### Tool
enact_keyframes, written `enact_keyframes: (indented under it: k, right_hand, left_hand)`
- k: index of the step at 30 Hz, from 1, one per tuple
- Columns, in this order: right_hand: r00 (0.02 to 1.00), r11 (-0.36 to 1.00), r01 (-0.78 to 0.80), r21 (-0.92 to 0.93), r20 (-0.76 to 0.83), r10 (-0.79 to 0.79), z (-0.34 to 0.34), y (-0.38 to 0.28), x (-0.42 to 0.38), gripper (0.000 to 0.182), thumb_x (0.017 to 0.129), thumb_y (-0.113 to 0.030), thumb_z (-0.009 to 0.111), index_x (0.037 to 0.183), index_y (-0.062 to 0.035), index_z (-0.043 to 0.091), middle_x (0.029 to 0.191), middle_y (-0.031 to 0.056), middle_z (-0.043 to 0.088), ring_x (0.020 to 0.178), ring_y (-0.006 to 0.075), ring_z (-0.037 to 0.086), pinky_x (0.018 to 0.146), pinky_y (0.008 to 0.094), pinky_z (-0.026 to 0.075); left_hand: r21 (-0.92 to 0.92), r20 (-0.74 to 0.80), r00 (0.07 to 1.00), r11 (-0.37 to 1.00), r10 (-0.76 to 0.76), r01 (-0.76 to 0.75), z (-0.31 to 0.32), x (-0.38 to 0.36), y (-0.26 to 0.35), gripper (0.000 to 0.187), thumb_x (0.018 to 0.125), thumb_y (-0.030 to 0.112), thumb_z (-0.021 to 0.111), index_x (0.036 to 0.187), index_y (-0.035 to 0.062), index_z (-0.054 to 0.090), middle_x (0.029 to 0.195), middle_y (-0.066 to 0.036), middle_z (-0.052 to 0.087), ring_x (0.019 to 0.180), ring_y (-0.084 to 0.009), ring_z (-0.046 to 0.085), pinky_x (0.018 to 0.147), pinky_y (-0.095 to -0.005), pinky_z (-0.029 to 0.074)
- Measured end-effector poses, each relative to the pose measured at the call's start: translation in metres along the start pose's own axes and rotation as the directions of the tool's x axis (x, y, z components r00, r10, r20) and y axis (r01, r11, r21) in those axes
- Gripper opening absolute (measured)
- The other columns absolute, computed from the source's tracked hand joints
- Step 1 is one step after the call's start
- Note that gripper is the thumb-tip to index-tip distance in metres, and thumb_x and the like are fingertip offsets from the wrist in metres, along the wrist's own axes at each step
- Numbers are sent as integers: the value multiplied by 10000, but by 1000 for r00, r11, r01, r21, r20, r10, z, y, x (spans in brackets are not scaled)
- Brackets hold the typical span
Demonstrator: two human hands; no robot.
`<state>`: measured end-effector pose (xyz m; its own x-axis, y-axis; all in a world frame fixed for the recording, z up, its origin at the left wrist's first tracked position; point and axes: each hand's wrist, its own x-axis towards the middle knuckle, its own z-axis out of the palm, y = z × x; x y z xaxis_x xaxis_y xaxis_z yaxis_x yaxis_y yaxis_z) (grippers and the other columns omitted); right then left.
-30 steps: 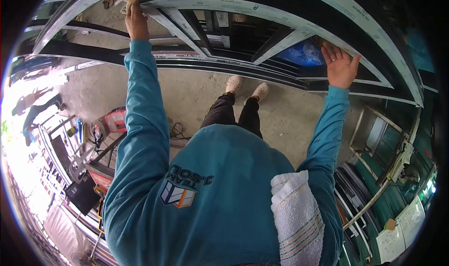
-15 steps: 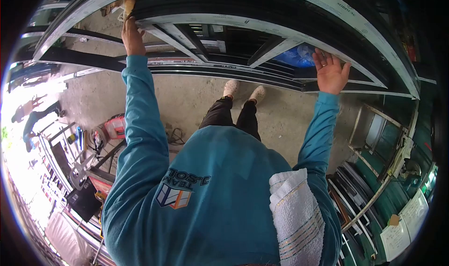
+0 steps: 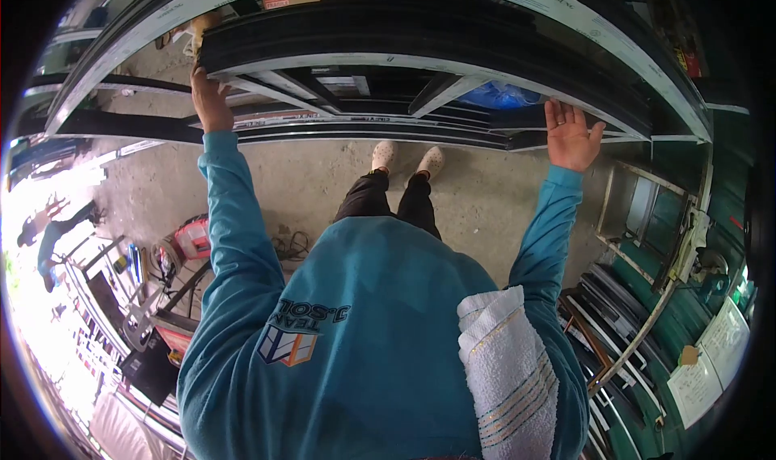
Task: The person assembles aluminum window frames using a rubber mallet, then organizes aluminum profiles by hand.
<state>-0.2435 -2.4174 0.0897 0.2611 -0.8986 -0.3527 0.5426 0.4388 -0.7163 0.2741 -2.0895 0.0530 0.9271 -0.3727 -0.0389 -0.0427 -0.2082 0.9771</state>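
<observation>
The dark frame (image 3: 388,35) stretches across the upper part of the view, in front of the person, with a pale strip along its near edge and slanting bars beneath it. The left hand (image 3: 211,98) is at its left end, fingertips up against the corner; how far its fingers are closed I cannot tell, as they are partly hidden there. The right hand (image 3: 572,137) is open near the other end, palm showing, the thumb spread and the fingers only slightly apart, their tips at the frame's near edge; they seem to touch it from below, though the curved view makes this hard to judge. A blue plastic bundle (image 3: 497,96) shows between the bars, to the left of the right hand. Beyond the dark frame runs a curved-looking white band (image 3: 566,15) with printed lettering. Light shoes (image 3: 385,154) stand on the concrete floor (image 3: 307,173), and a white towel (image 3: 505,371) hangs over the right shoulder. A red case (image 3: 194,238) lies to the left, and a rusty metal rack (image 3: 618,250) stands to the right, near dark bars (image 3: 614,314) piled together
</observation>
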Motion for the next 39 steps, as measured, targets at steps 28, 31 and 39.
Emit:
enact_keyframes:
  k: [28,31,39]
  right_hand:
    - [717,-550,529,-646,687,-118,57,72,112,740,796,-359,689,1429,-168,358,1376,201,374,1227,397,435,1036,496,362]
    - [698,-675,339,-655,656,-286,52,84,128,781,774,-307,707,1446,-211,322,1309,200,405,1175,426,466,989,512,400]
    - [757,-191,550,-813,582,-299,28,98,157,752,719,-372,774,1345,-177,405,1159,217,563,1059,413,579,862,493,484]
  left_hand:
    - [77,-15,1000,997,-6,7,-34,-34,-13,377,972,147,433,1334,49,406,1356,-80,400,1162,-277,503,878,-454,523]
    - [-51,-29,998,997,-63,61,-27,-55,9,379,971,135,429,1335,35,398,1376,-69,351,1186,-287,489,856,-418,551]
    - [-23,7,997,997,-80,80,-27,-40,2,386,982,176,397,1356,83,373,1340,-80,398,1185,-240,474,870,-443,535]
